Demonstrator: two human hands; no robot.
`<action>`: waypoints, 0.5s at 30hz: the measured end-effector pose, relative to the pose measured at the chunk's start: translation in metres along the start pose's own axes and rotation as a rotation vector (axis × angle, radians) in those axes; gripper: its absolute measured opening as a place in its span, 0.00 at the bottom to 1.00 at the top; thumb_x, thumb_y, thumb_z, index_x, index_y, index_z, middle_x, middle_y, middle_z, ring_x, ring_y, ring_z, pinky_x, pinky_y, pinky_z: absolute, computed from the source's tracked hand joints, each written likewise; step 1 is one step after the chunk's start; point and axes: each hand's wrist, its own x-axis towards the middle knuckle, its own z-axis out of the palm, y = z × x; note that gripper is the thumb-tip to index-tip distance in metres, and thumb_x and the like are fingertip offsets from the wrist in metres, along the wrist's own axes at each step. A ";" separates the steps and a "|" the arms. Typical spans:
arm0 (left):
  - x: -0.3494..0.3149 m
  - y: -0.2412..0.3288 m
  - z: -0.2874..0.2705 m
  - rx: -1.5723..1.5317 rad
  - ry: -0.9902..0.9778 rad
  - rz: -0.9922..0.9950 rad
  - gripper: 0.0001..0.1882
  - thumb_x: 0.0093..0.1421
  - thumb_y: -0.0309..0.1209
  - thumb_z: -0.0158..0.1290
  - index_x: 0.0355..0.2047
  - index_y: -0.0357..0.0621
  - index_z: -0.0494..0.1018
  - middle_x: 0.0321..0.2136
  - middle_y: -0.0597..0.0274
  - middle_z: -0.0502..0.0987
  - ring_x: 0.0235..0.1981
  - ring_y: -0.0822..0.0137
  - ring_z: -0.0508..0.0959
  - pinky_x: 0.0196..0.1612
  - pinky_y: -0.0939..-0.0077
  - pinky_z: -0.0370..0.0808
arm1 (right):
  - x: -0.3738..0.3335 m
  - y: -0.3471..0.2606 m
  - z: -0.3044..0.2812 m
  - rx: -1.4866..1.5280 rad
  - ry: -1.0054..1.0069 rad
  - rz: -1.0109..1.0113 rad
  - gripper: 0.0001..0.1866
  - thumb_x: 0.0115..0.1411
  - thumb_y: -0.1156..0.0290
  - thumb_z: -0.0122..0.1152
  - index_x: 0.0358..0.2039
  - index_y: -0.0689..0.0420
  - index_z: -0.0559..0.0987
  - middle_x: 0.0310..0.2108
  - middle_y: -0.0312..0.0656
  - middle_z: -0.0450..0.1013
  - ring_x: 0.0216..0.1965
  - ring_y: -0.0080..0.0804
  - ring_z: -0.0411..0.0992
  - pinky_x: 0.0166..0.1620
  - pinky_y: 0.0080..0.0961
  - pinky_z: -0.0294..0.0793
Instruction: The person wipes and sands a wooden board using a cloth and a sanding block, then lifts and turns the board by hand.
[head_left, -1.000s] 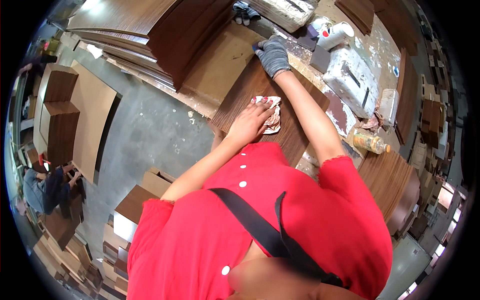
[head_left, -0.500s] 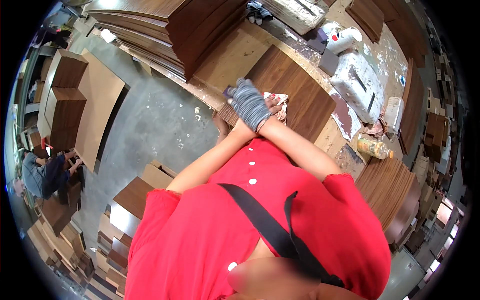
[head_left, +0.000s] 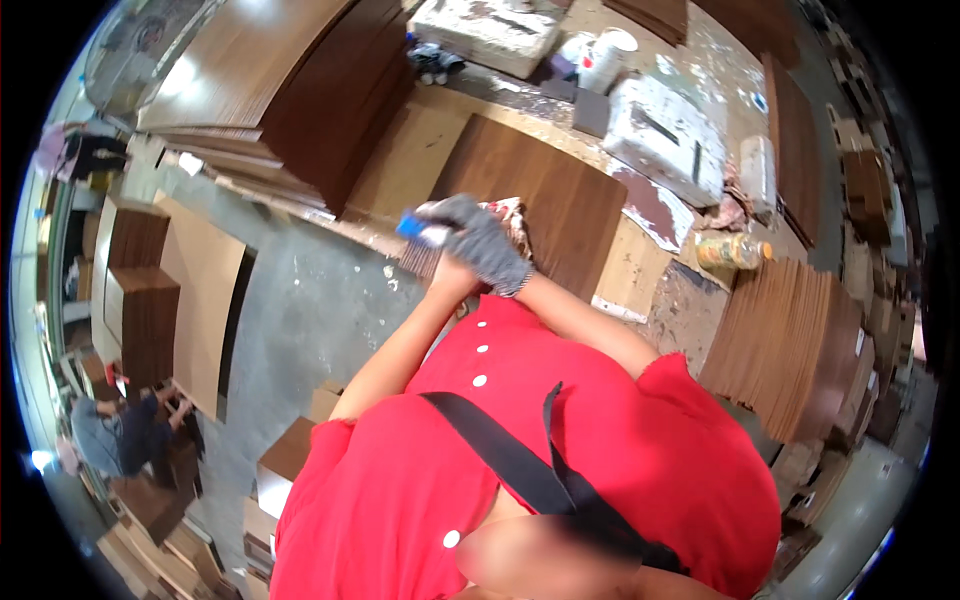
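1. The dark wood-grain board lies flat on the workbench, directly in front of my body; layered edges show beneath its near-left side.
2. My gloved right hand is over that near-left side, fingers curled together around a small blue-and-white item.
3. My bare left hand is mostly covered by the glove; I cannot tell whether its fingers are spread or closed.
4. A red-and-white rag rests on the board, just beside the glove, partly hidden.
5. Progress, in my judgement: handling of this board's near-left edge is under way, not complete. The open part of its face shows no evident mark; the portion under my hands cannot be inspected.
6. A tall board stack stands to the left, another stack to the right. Which holds finished pieces, I cannot establish.
7. Farther out: splattered white block, bottle.
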 end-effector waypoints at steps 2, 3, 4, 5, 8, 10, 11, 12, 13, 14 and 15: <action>0.009 0.041 -0.025 0.111 -0.040 0.004 0.26 0.57 0.29 0.57 0.57 0.42 0.70 0.61 0.50 0.69 0.62 0.47 0.69 0.67 0.52 0.62 | -0.017 0.033 -0.070 -0.088 0.298 0.025 0.17 0.56 0.76 0.67 0.48 0.55 0.81 0.46 0.44 0.76 0.50 0.39 0.75 0.56 0.32 0.72; 0.005 0.043 -0.034 0.093 0.007 0.021 0.26 0.57 0.29 0.57 0.57 0.42 0.70 0.61 0.51 0.69 0.62 0.47 0.68 0.67 0.52 0.61 | -0.021 0.021 -0.092 -0.422 0.424 0.056 0.13 0.61 0.76 0.63 0.47 0.56 0.80 0.46 0.43 0.76 0.51 0.37 0.74 0.57 0.32 0.72; 0.005 0.044 -0.038 0.068 0.047 0.050 0.27 0.57 0.29 0.57 0.58 0.42 0.70 0.61 0.51 0.69 0.62 0.47 0.68 0.68 0.51 0.60 | -0.029 0.023 -0.116 -0.217 0.605 0.127 0.11 0.63 0.75 0.61 0.46 0.56 0.80 0.47 0.42 0.76 0.51 0.35 0.74 0.57 0.32 0.72; 0.010 0.048 -0.038 0.065 0.039 0.075 0.27 0.57 0.29 0.57 0.58 0.42 0.70 0.61 0.51 0.69 0.62 0.47 0.68 0.68 0.51 0.60 | -0.049 0.056 -0.162 -0.270 0.717 0.179 0.11 0.62 0.77 0.62 0.45 0.56 0.80 0.49 0.41 0.74 0.50 0.33 0.74 0.58 0.32 0.72; 0.015 0.055 -0.029 0.126 0.065 0.075 0.26 0.59 0.32 0.57 0.58 0.42 0.70 0.60 0.52 0.70 0.65 0.48 0.66 0.71 0.50 0.57 | -0.097 0.097 -0.264 -0.588 1.046 0.212 0.13 0.58 0.75 0.66 0.45 0.57 0.83 0.46 0.43 0.76 0.47 0.36 0.75 0.56 0.33 0.73; 0.022 0.067 -0.017 0.084 0.073 0.011 0.26 0.59 0.32 0.57 0.59 0.41 0.70 0.61 0.52 0.69 0.67 0.47 0.63 0.72 0.49 0.52 | -0.133 0.108 -0.321 -1.096 0.891 0.450 0.15 0.53 0.72 0.70 0.43 0.58 0.84 0.45 0.48 0.77 0.46 0.44 0.75 0.55 0.37 0.72; 0.030 0.074 -0.011 0.064 0.017 0.030 0.29 0.61 0.34 0.55 0.62 0.41 0.67 0.63 0.50 0.67 0.68 0.47 0.61 0.73 0.48 0.49 | -0.152 0.117 -0.343 -1.119 0.828 0.542 0.16 0.51 0.71 0.71 0.42 0.57 0.85 0.46 0.53 0.76 0.47 0.50 0.74 0.56 0.41 0.72; 0.028 0.071 -0.011 0.088 0.023 0.010 0.29 0.61 0.34 0.55 0.62 0.41 0.67 0.63 0.50 0.67 0.68 0.47 0.61 0.73 0.48 0.49 | -0.126 0.099 -0.322 -1.155 0.773 0.661 0.19 0.51 0.70 0.71 0.45 0.59 0.83 0.47 0.51 0.75 0.48 0.48 0.73 0.56 0.39 0.72; 0.031 0.077 -0.005 0.040 0.013 0.022 0.30 0.62 0.35 0.52 0.64 0.40 0.65 0.63 0.47 0.66 0.69 0.46 0.60 0.73 0.48 0.48 | -0.122 0.095 -0.311 -1.178 0.771 0.447 0.19 0.53 0.70 0.69 0.46 0.59 0.81 0.47 0.50 0.75 0.49 0.47 0.73 0.57 0.38 0.71; 0.034 0.083 0.000 -0.008 0.002 0.033 0.31 0.63 0.35 0.49 0.65 0.40 0.62 0.63 0.44 0.65 0.69 0.45 0.59 0.73 0.48 0.48 | -0.119 0.092 -0.297 -1.194 0.765 0.234 0.19 0.55 0.70 0.67 0.48 0.60 0.80 0.47 0.49 0.75 0.50 0.46 0.72 0.58 0.37 0.71; 0.033 0.083 0.001 -0.064 0.005 0.008 0.32 0.63 0.32 0.42 0.67 0.35 0.58 0.63 0.41 0.65 0.69 0.47 0.60 0.73 0.52 0.49 | -0.101 0.072 -0.264 -0.809 0.688 0.154 0.18 0.57 0.71 0.65 0.48 0.59 0.79 0.47 0.48 0.74 0.50 0.45 0.72 0.58 0.36 0.71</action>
